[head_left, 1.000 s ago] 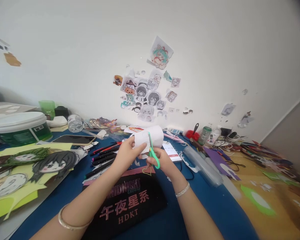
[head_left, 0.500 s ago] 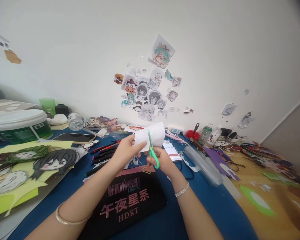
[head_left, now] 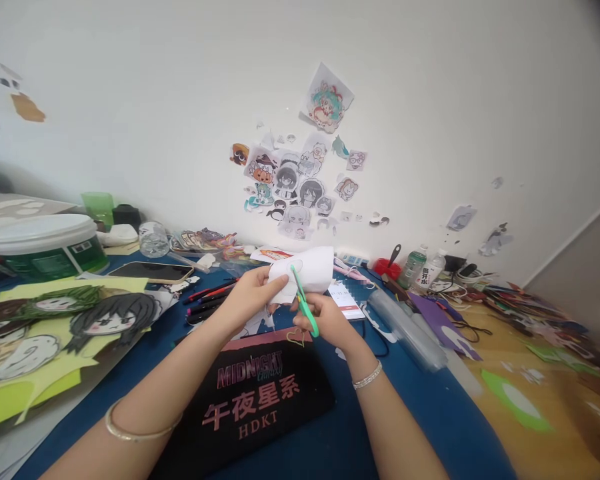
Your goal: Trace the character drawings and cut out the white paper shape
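My left hand [head_left: 253,293] pinches the left edge of a curled sheet of white paper [head_left: 316,268], thumb on top. A faint rounded outline shows on the paper near the blades. Green-handled scissors [head_left: 307,313] are in my right hand [head_left: 327,319], with fingers wrapped round the handles. The blades point up and away, lying against the paper by my left thumb. Whether the blades are parted is too small to tell. Under my hands lies a black case [head_left: 260,407] with pink lettering and a gold heart outline.
Several markers [head_left: 210,300] lie left of my hands, near a phone [head_left: 151,271]. Yellow sheets with cartoon cutouts [head_left: 113,317] cover the left side. A lidded tub [head_left: 43,243] stands behind them. Rolled clear plastic [head_left: 405,330], a purple sheet [head_left: 437,317] and bottles [head_left: 415,263] are at right.
The paper has turned slightly in my left hand, and the scissors have shifted a little left along it. The whole view has moved slightly.
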`<control>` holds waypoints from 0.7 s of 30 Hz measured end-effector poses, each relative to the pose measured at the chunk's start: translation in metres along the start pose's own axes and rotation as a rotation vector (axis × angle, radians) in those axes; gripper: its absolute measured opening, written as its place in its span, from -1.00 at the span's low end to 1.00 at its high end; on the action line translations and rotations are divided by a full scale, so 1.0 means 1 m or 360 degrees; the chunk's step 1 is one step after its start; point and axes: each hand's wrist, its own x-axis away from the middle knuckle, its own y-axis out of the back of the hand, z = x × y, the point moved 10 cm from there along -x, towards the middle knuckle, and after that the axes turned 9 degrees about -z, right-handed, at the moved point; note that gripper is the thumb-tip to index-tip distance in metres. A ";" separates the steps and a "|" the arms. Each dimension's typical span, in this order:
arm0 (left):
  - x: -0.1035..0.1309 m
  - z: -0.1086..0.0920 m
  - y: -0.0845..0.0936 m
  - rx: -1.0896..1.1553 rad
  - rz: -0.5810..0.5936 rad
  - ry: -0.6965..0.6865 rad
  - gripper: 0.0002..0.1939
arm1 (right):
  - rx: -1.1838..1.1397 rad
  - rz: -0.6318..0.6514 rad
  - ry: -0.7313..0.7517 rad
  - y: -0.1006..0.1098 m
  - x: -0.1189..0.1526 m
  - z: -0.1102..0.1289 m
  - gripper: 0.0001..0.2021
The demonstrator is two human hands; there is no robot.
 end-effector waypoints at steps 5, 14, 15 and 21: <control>-0.004 0.003 0.003 -0.0129 0.0024 -0.0057 -0.72 | 0.0062 0.0031 -0.0009 -0.001 0.000 -0.003 -0.71; 0.002 -0.010 0.003 -0.0062 0.0061 -0.0096 -0.56 | 0.0042 0.0058 -0.0083 -0.002 0.001 -0.008 -0.67; 0.001 -0.011 0.003 -0.0054 0.0055 -0.0102 -0.56 | 0.0042 0.0045 -0.0071 -0.002 0.000 -0.008 -0.68; -0.002 -0.006 0.003 -0.0163 0.0025 -0.0127 -0.59 | 0.0024 0.0003 -0.0032 -0.001 -0.002 -0.007 -0.70</control>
